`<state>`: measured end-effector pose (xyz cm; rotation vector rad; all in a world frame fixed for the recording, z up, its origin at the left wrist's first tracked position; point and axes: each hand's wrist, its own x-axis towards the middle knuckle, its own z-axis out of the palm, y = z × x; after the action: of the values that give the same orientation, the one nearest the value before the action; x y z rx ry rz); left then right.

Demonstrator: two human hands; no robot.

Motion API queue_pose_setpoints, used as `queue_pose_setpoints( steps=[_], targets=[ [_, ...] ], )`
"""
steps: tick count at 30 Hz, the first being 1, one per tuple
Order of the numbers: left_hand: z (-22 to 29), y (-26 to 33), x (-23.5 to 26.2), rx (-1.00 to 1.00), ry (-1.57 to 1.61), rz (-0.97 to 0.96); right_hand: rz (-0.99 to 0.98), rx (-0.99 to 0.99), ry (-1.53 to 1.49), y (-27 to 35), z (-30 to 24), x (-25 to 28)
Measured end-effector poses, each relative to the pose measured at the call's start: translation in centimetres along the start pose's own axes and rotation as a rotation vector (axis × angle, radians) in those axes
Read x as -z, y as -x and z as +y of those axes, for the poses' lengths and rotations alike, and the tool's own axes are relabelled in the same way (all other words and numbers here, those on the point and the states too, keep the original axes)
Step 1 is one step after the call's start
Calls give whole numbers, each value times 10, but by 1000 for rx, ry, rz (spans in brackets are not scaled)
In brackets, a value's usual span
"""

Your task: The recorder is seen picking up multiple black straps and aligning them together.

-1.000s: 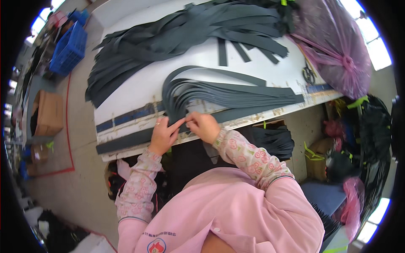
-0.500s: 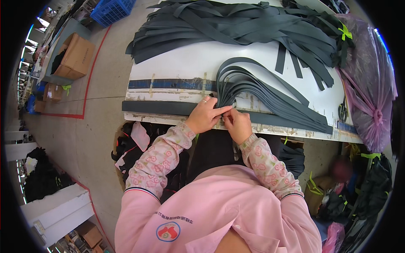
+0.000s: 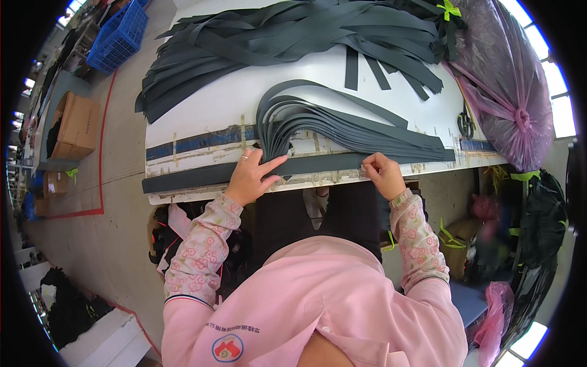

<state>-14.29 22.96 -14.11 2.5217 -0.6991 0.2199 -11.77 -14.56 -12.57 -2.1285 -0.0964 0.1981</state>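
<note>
A long dark grey webbing strap (image 3: pixel 330 163) lies flat along the near edge of the white table. Behind it, a bundle of matching straps (image 3: pixel 306 116) arches in a loop, its ends fanned out to the right. My left hand (image 3: pixel 247 177) rests on the strap where the loop comes down, index finger and thumb stretched out and apart. Over to the right, my right hand (image 3: pixel 385 177) is closed in a pinch at the strap's near edge. What lies between those fingertips is mostly hidden.
A large heap of loose dark straps (image 3: pixel 293 30) covers the far side of the table (image 3: pixel 208 101). Black-handled scissors (image 3: pixel 466 124) lie at the right, beside a tied pink plastic bag (image 3: pixel 507 92). A blue crate (image 3: pixel 119 35) and a cardboard box (image 3: pixel 76 125) stand at the left.
My right hand has moved right along the strap, away from my left hand. My left hand stays by the loop, its fingers now more spread. The whole view has shifted.
</note>
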Motion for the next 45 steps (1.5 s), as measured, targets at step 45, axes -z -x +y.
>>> queue_pose_setpoints(
  steps=[45],
  targets=[
    [7, -5, -5, -26, -19, 76, -338, 291, 464, -42, -83, -79]
  ],
)
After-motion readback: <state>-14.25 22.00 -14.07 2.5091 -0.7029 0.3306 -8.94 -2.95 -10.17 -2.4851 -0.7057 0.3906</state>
